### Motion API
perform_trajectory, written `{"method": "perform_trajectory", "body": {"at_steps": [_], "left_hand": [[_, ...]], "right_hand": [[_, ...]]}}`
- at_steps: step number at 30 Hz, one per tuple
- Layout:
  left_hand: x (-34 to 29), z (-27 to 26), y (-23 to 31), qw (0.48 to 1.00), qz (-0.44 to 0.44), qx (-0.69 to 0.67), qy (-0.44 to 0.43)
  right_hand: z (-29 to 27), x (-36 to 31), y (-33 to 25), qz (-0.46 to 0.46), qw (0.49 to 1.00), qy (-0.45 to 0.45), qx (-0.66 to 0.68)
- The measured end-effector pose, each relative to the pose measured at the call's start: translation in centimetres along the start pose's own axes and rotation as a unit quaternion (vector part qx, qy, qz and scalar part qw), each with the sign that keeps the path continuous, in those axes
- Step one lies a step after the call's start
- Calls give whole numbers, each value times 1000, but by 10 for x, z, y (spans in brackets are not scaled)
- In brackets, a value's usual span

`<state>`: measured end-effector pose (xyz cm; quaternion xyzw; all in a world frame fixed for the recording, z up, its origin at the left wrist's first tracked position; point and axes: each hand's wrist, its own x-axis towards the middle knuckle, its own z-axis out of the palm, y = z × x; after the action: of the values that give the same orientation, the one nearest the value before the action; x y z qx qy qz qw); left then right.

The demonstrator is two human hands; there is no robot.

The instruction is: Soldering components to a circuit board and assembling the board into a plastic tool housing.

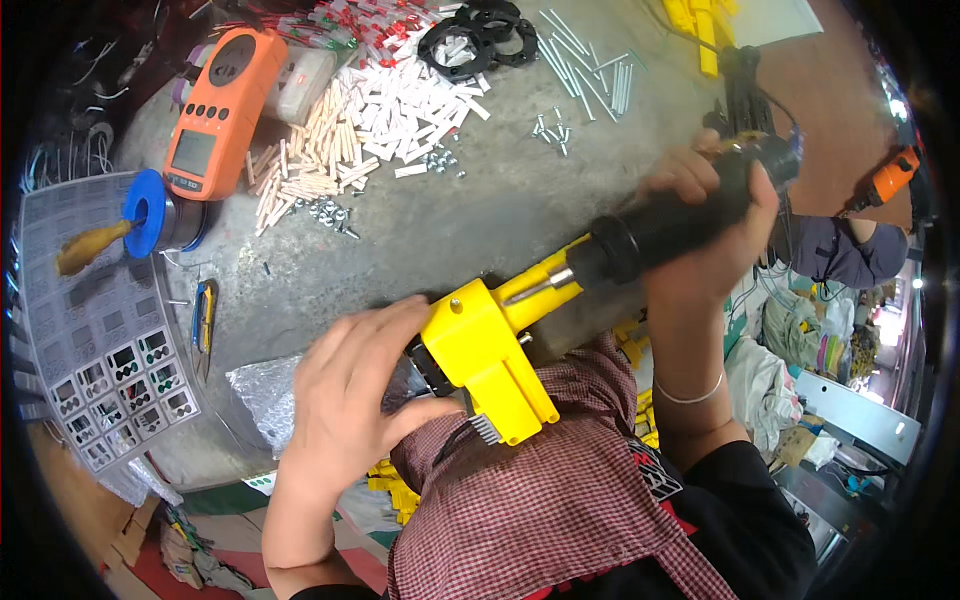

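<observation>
My left hand (350, 385) is closed around the left end of a yellow plastic housing (480, 350), thumb below and fingers on top. The housing has a black collar and a grey comb-like part at its lower edge. My right hand (715, 225) grips a black electric screwdriver (650, 235), slightly blurred, that slants down to the left. Its metal bit (540, 285) lies over the housing's narrow yellow arm; whether the tip sits on a screw I cannot tell. Both are held above the table's near edge, in front of a checked apron (540, 510).
An orange meter (225, 115) and a blue solder spool (150, 215) stand at the left, near cutters (203, 325) and bubble wrap (265, 400). Farther back are white sticks (410, 110), black rings (478, 40) and long screws (590, 70). A person's sleeve (850, 250) shows at the right.
</observation>
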<state>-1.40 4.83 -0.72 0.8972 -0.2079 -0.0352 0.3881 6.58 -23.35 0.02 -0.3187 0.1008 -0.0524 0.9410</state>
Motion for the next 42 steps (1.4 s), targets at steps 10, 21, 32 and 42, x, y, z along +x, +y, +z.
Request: {"method": "perform_trajectory", "body": {"at_steps": [10,21,32,42], "left_hand": [[-30,13,14,983,-125,65,118],[-23,13,17,993,-35,79,85],[-24,26,7,986,-5,108,123],[-21,25,8,988,-2,107,116]], "right_hand": [[-19,-20,-7,-1,998,-19,66],[-20,-25,2,18,996,13,92],[-34,-19,7,49,967,-138,210],[-29,-19,5,49,965,-146,213]]}}
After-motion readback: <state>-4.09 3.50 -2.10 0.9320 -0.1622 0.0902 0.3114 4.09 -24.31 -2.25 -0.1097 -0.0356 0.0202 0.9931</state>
